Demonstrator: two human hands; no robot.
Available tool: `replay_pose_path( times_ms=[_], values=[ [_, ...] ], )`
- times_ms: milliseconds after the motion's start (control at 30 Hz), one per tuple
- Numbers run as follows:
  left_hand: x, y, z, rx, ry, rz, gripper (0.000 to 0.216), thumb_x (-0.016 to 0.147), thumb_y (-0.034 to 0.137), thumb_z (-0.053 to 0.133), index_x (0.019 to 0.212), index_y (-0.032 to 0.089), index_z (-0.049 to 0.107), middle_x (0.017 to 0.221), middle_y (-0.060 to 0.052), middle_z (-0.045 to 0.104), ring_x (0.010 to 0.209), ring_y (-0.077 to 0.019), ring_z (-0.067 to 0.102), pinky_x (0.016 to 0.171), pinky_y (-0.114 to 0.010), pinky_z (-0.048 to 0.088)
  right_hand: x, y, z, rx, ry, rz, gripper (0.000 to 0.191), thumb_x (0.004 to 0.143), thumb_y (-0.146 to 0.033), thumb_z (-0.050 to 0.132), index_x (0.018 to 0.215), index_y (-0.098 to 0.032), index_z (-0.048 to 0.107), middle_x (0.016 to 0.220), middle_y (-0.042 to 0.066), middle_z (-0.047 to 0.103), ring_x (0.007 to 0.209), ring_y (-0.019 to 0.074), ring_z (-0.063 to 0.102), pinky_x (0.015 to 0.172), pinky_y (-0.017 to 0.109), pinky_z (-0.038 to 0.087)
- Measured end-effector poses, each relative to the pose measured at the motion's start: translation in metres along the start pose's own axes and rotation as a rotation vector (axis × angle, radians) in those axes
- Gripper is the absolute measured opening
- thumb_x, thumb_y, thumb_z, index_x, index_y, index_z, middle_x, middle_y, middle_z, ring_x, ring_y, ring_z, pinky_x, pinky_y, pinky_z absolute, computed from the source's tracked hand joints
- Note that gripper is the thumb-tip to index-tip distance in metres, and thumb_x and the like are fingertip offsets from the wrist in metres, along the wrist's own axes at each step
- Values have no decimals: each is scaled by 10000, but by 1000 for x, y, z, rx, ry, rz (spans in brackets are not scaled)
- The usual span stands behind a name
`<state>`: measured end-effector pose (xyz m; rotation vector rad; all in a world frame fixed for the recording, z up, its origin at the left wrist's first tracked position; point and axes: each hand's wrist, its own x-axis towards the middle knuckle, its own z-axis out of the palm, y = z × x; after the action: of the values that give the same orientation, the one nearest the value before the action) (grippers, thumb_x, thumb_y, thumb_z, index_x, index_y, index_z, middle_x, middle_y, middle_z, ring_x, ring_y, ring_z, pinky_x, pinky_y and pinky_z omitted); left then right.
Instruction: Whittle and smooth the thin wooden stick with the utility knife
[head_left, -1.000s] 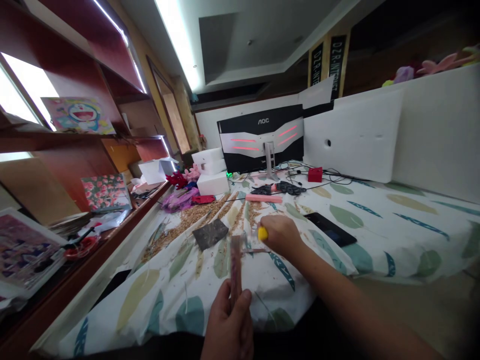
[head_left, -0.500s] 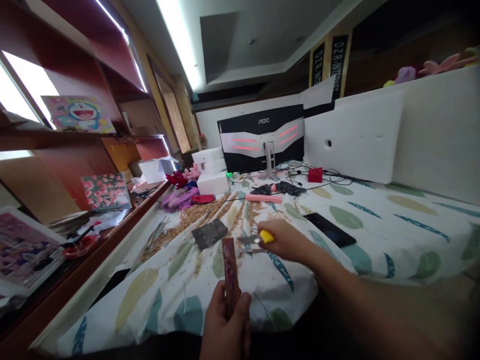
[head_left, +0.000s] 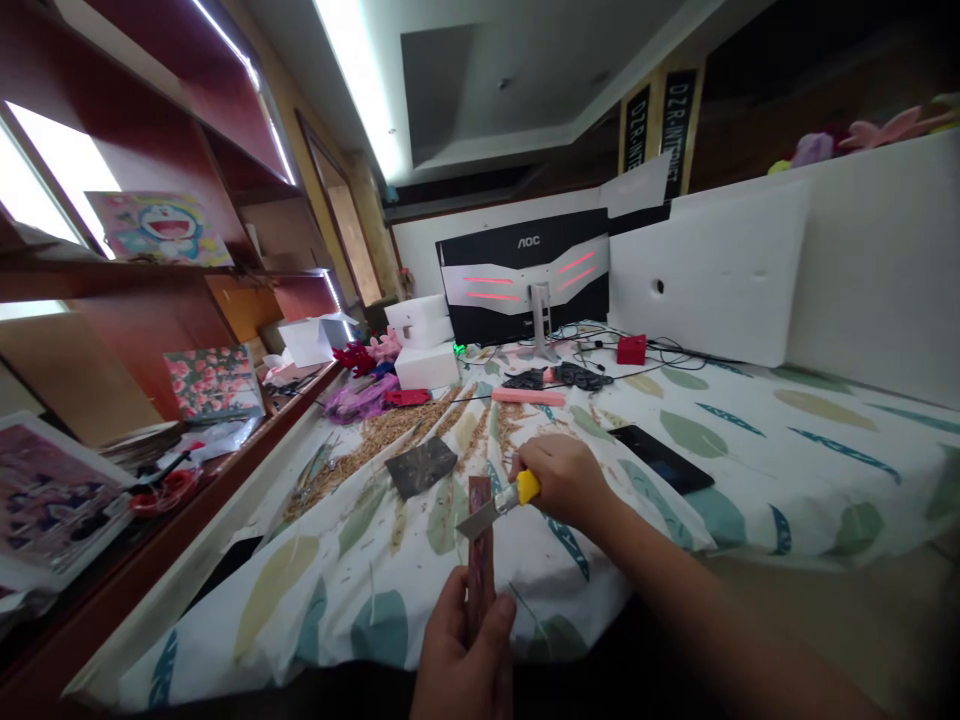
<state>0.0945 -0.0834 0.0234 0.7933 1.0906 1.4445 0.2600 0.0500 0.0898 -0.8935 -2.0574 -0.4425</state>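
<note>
Stick (head_left: 481, 572) stands upright, gripped by left hand (head_left: 465, 655); right hand (head_left: 561, 478) clasps knife (head_left: 496, 505) pointing left across it.

Head view, down over table (head_left: 750, 440)

A long bright ceiling light strip (head_left: 352, 80) runs across the upper centre, dark red wooden shelves (head_left: 172, 110) and a glowing window (head_left: 45, 170) fill the left, white foam panels (head_left: 720, 270) wall the right, and a table under a leaf-print cloth (head_left: 810, 450) spans the middle.
</note>
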Motion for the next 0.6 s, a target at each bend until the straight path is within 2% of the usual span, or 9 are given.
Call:
replay_pose_path(
  times_ms=[200, 267, 367, 433, 467, 533, 600],
  values=[
    [5, 5, -10, 50, -78, -97, 498, 648, 587, 804, 926, 257, 556, 458, 96, 433, 343, -89, 415, 334, -183, 318, 5, 2, 6, -83, -17, 59, 92, 767, -143, 575, 714, -183, 638, 686, 46, 652, 660, 178, 553, 648, 302, 304],
    [2, 4, -12, 55, -49, -42, 481, 647, 566, 812, 914, 247, 571, 493, 72, 492, 397, -107, 478, 362, -191, 359, 7, 20, 6, -136, -61, 215, 71, 785, -186, 588, 735, -189, 638, 682, 53, 654, 645, 183, 554, 613, 294, 295],
    [-6, 1, -10, 39, 19, 94, 509, 593, 532, 854, 913, 230, 598, 648, 3, 637, 599, -167, 617, 472, -221, 461, 5, 65, -5, -241, -119, 589, 133, 822, -310, 603, 755, -197, 627, 628, 52, 623, 562, 180, 506, 537, 289, 234],
    [-9, 2, -6, 39, 0, 98, 514, 598, 531, 852, 922, 228, 593, 668, -1, 648, 602, -163, 617, 485, -222, 467, 2, 90, -14, -230, -30, 698, 198, 851, -362, 575, 757, -192, 614, 651, 54, 617, 583, 182, 501, 538, 290, 233],
    [-10, 3, -5, 43, -41, 59, 494, 630, 542, 830, 920, 231, 578, 616, 19, 617, 523, -138, 576, 444, -212, 439, 1, 95, -18, -160, 27, 724, 238, 867, -391, 558, 749, -191, 607, 654, 49, 608, 597, 180, 500, 542, 288, 248],
    [-8, 9, -5, 42, -151, -42, 433, 722, 561, 752, 918, 241, 536, 538, 64, 545, 372, -88, 441, 350, -191, 347, 1, 89, -21, 133, 77, 756, 323, 887, -468, 540, 745, -186, 607, 648, 29, 589, 599, 165, 494, 544, 275, 292],
    [-4, 16, -7, 31, -235, -100, 370, 801, 549, 672, 924, 247, 499, 558, 73, 549, 335, -73, 389, 313, -180, 301, 4, 65, -19, 574, -8, 750, 388, 889, -544, 538, 846, -173, 646, 689, 14, 596, 550, 130, 462, 513, 258, 317]
  ],
)
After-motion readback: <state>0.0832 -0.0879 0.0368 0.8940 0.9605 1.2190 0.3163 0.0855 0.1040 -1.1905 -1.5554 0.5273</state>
